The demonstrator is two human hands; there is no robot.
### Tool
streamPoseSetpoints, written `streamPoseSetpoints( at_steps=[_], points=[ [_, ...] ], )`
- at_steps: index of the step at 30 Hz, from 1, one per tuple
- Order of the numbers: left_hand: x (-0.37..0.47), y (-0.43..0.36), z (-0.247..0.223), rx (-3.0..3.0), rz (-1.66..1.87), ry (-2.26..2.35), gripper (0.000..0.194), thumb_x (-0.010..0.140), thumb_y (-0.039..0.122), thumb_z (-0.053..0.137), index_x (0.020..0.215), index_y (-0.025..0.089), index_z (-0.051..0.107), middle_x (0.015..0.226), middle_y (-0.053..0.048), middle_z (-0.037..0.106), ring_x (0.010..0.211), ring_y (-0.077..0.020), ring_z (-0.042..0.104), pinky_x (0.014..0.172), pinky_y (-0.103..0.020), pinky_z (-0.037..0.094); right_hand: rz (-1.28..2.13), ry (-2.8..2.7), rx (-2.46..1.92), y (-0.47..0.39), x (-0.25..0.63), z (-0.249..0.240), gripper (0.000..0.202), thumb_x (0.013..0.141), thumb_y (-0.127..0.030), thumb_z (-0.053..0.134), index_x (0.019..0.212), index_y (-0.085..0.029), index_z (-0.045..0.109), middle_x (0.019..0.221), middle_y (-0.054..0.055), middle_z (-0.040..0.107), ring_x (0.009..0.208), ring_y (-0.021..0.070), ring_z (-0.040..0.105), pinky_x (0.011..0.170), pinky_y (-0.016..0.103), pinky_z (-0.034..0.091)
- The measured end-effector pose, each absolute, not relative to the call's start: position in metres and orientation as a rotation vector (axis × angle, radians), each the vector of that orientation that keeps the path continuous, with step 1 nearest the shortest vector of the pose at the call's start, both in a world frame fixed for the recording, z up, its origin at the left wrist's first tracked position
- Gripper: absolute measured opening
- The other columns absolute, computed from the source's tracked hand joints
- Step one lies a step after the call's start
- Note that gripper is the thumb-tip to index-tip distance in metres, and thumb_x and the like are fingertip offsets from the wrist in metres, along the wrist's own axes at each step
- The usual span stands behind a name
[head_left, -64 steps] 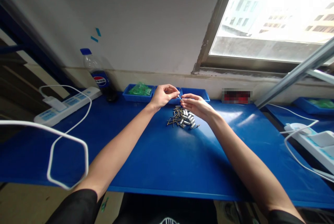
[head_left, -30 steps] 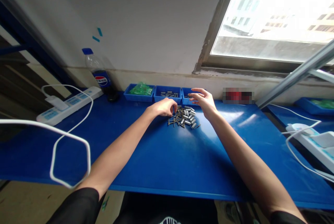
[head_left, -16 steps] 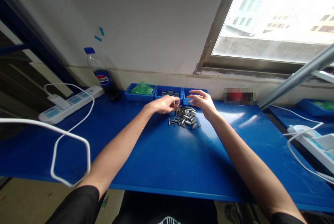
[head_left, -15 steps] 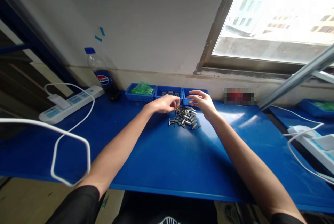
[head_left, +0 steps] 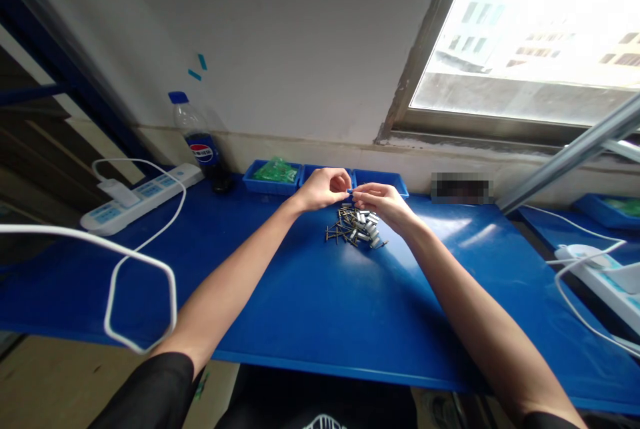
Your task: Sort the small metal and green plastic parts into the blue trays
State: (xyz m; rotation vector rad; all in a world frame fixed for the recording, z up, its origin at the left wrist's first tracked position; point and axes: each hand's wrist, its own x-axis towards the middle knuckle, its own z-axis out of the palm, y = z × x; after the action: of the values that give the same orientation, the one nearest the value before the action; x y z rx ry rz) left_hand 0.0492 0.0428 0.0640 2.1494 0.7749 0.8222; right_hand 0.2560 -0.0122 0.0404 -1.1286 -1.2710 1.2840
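My left hand (head_left: 326, 189) is closed in a pinch above the back of the pile, its fingertips close to those of my right hand (head_left: 381, 202). Something small shows between the two sets of fingertips, too small to name. The fingers of my right hand are pressed together too. Below them on the blue table (head_left: 320, 302) lie brass-coloured screws (head_left: 337, 232) on the left and silver metal cylinders (head_left: 369, 229) on the right, partly mixed. Behind my hands stand a middle blue bin (head_left: 309, 171), partly hidden, and a right blue bin (head_left: 393, 180).
A left blue bin (head_left: 251, 182) holds green plastic bags (head_left: 277, 170). Further left are a cola bottle (head_left: 204, 148) and a white power strip (head_left: 143, 199) with a looping cable (head_left: 173, 282). A metal bar (head_left: 565, 156) slants at the right, near another power strip (head_left: 605, 279).
My hands have come together at the fingertips. The spread fingers of my right hand have closed and moved left. The view has shifted slightly.
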Motion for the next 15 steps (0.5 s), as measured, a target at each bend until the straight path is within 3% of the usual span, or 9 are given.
streamPoseSetpoints(
  at_steps=[4, 9, 15],
  points=[
    [0.042, 0.042, 0.068, 2.304, 0.538, 0.944, 0.019, 0.075, 0.026, 0.076, 0.091, 0.018, 0.070, 0.084, -0.003, 0.075, 0.076, -0.0171, 0.069, 0.067, -0.024, 0.049, 1.118, -1.167, -1.189, -0.007, 0.262, 0.037, 0.033, 0.066, -0.039, 0.091, 0.090, -0.019, 0.081, 0.081, 0.005, 0.077, 0.068, 0.0150, 0.067, 0.073, 0.030, 0.059],
    [0.036, 0.039, 0.067, 2.391, -0.045, 0.950, 0.040, 0.058, 0.026, 0.088, 0.094, 0.021, 0.070, 0.079, 0.001, 0.074, 0.068, -0.0177, 0.066, 0.059, -0.024, 0.044, 0.849, -1.028, -1.250, 0.000, 0.272, 0.034, 0.045, 0.065, -0.035, 0.089, 0.105, -0.018, 0.079, 0.082, 0.004, 0.077, 0.074, 0.0170, 0.070, 0.070, 0.029, 0.057],
    [0.045, 0.035, 0.059, 2.390, -0.082, 0.990, 0.043, 0.055, 0.016, 0.085, 0.095, 0.021, 0.070, 0.080, 0.000, 0.074, 0.066, -0.0172, 0.066, 0.055, -0.023, 0.043, 0.911, -1.024, -1.234, -0.001, 0.270, 0.036, 0.046, 0.066, -0.037, 0.088, 0.106, -0.020, 0.075, 0.091, 0.005, 0.079, 0.076, 0.0160, 0.072, 0.068, 0.027, 0.056]
  ],
)
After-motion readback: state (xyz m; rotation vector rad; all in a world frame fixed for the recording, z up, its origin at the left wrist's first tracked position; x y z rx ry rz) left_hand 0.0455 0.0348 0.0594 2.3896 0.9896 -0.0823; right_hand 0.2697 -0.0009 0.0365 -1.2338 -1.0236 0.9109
